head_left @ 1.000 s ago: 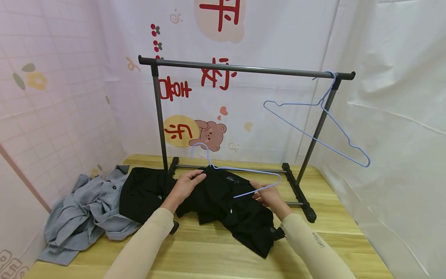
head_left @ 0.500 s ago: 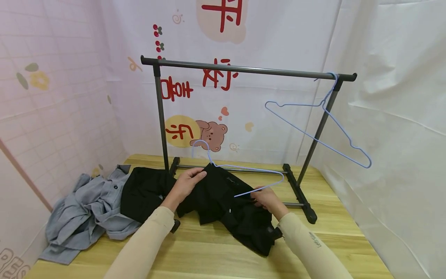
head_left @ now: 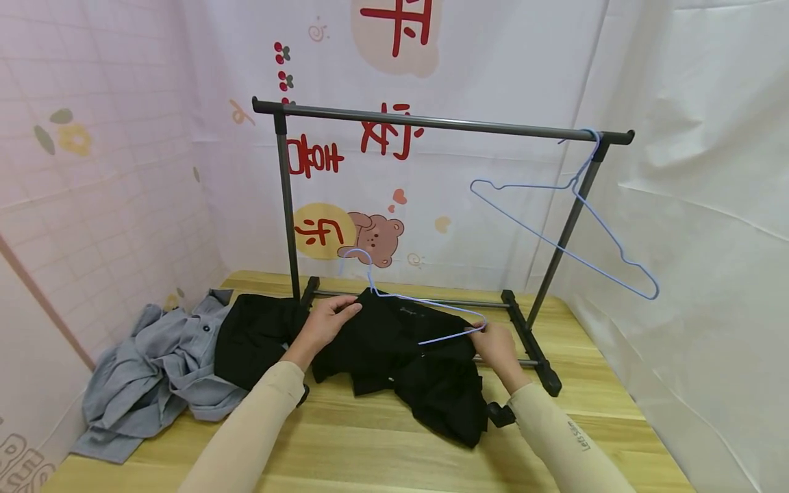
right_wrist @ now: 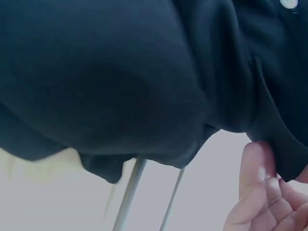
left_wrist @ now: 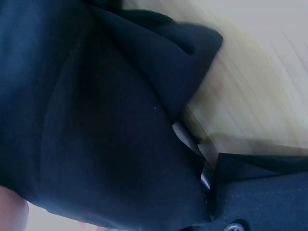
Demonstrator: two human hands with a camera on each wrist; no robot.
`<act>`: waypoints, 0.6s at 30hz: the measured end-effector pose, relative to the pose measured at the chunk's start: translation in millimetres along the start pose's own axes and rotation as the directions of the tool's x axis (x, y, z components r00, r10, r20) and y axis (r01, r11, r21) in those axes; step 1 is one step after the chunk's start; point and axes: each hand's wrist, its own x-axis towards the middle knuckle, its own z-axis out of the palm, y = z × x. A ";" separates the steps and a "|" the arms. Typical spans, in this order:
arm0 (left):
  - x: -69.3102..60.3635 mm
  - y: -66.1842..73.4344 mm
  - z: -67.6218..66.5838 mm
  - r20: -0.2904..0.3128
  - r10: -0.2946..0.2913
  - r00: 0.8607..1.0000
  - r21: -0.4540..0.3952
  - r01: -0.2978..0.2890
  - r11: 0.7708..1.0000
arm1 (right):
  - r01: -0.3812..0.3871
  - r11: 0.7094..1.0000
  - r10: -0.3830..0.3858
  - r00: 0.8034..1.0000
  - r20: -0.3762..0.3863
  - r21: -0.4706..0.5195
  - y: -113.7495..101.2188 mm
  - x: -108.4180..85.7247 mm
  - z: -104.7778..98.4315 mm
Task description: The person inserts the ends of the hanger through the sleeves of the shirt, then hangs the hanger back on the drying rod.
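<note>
A black garment is held up between both hands above the wooden table. My left hand pinches its upper left edge, close to the neck of a blue hanger. One side of that hanger is inside the garment; its right arm lies outside, over the front. The right hand pinches the upper right edge beside the hanger's right end. In the right wrist view, curled fingers grip a corner of the black cloth. The left wrist view is mostly black cloth, with a fingertip at its lower left.
A dark metal rack stands behind the hands, with another blue hanger on its bar at the right. On the table at the left lie a grey-blue shirt and another black garment.
My right hand has moved right and slightly up along the garment's edge, spreading the top wider. The hanger's right end has shifted slightly left and down. The left hand has barely moved.
</note>
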 end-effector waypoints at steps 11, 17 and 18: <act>2.7 4.9 9.7 0.001 0.050 0.999 0.174 -0.050 0.983 | 0.146 0.961 -0.177 0.978 -0.115 -0.235 -10.4 1.7 -12.8; 4.6 1.2 5.0 0.022 0.118 0.993 0.273 -0.120 0.955 | 0.217 0.950 -0.242 0.966 -0.089 -0.223 -11.4 6.1 -28.4; 4.8 -0.9 5.1 0.019 0.140 0.990 0.314 -0.139 0.939 | 0.219 0.952 -0.239 0.968 -0.076 -0.212 -11.6 7.0 -30.9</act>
